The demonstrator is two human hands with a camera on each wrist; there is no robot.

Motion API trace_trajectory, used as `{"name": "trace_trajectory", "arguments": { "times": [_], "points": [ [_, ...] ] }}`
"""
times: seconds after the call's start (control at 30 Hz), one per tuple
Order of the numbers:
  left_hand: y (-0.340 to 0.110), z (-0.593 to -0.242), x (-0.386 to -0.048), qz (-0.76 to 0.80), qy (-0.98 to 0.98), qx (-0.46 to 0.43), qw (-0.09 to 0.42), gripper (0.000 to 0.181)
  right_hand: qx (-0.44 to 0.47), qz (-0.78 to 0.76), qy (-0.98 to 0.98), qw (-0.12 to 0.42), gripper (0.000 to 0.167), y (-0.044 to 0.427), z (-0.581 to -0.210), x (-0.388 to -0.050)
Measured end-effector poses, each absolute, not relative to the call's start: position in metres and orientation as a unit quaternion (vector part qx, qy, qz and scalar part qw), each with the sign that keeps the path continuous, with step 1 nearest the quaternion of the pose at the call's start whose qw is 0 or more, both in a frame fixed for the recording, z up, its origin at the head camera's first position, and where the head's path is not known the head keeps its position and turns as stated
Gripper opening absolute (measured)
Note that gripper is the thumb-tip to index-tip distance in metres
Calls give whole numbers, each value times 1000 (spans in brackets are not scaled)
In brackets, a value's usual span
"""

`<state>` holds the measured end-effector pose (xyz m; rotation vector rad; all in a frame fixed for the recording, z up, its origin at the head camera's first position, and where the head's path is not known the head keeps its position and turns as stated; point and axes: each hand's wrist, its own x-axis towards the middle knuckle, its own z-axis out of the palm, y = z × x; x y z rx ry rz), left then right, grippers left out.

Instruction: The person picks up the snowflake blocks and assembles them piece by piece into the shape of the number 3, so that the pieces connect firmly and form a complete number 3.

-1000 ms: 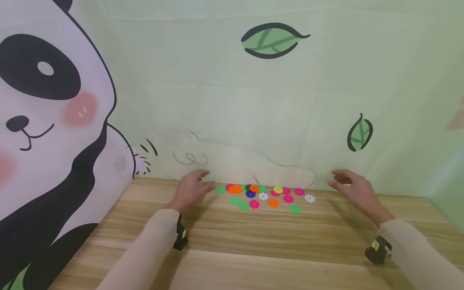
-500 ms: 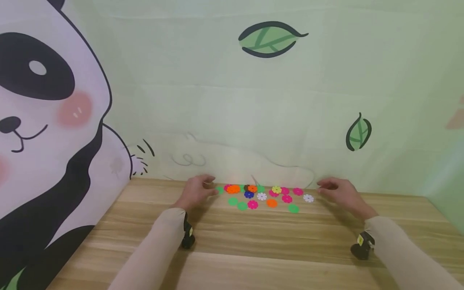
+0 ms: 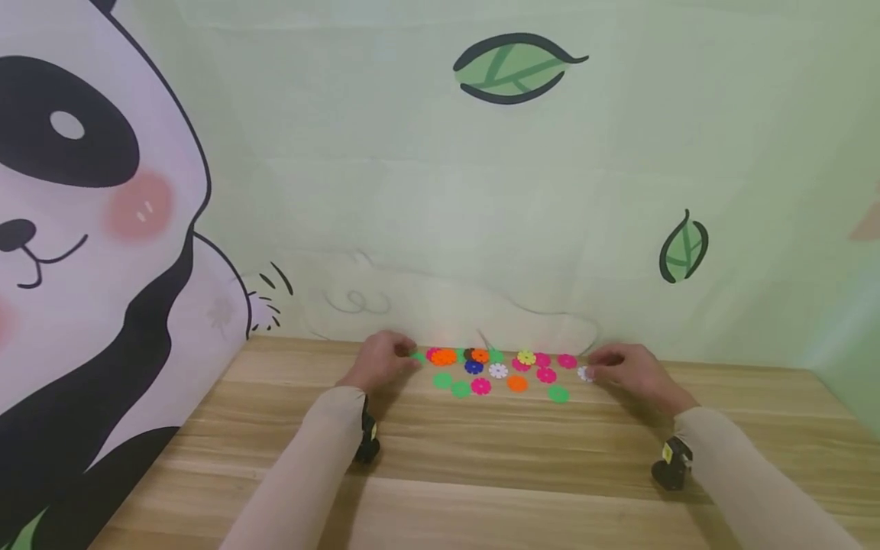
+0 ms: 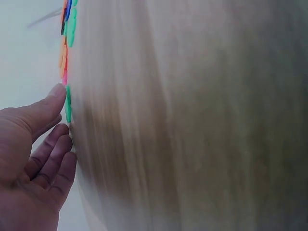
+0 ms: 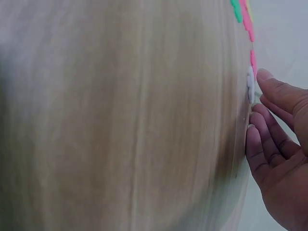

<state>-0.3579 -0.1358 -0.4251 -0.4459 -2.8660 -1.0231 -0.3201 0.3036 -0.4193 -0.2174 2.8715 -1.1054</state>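
Note:
Several flat, notched plastic discs in green, pink, orange, blue, white, yellow and brown lie at the back of the wooden table, some overlapping. My left hand point(image 3: 378, 363) is at the left end of this spread, fingers loosely bent, its thumb close to a green disc point(image 4: 68, 107) in the left wrist view. At the right end, my right hand point(image 3: 635, 374) stands beside a white disc point(image 5: 250, 86), partly covering it in the head view. Thumb and fingers are apart on both hands, with nothing held between them. Contact with those two discs cannot be made out.
A pale green cloth wall with a printed panda point(image 3: 103, 191) and leaves point(image 3: 512, 69) rises right behind the table point(image 3: 440, 451). Between the hands lie an orange disc point(image 3: 517, 383), a blue disc point(image 3: 473, 367) and a green disc point(image 3: 558, 394) among others.
Both hands have moved inward toward the discs, the left hand to the right and the right hand to the left and slightly down. The discs keep their places.

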Motion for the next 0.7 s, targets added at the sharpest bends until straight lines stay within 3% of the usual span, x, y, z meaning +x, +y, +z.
{"name": "trace_trajectory", "arguments": {
  "times": [0.7],
  "points": [
    [-133,-420,-357,-327,-934,-144,11,23,-55,-364,929,35,29,301,-417,-317]
  ]
}}
